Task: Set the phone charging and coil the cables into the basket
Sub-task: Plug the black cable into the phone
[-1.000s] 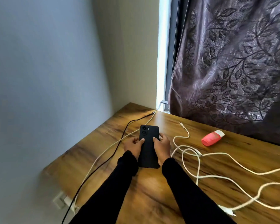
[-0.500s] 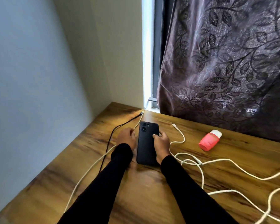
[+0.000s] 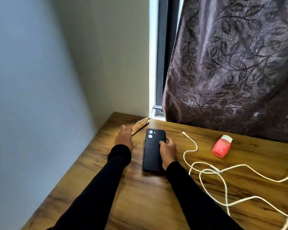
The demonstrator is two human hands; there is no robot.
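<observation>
Phone, a black slab in a matte case (image 3: 154, 150), lies face down on the wooden table (image 3: 140, 205), long axis twelve to six. My right hand (image 3: 168, 151) grips its right edge; my left hand (image 3: 124, 138), at nine o'clock, pinches the thin black cable (image 3: 140, 129), plug toward one o'clock.

right hand (image 3: 168, 151) on phone (image 3: 153, 151), left hand (image 3: 124, 138) on cables (image 3: 140, 127)
</observation>
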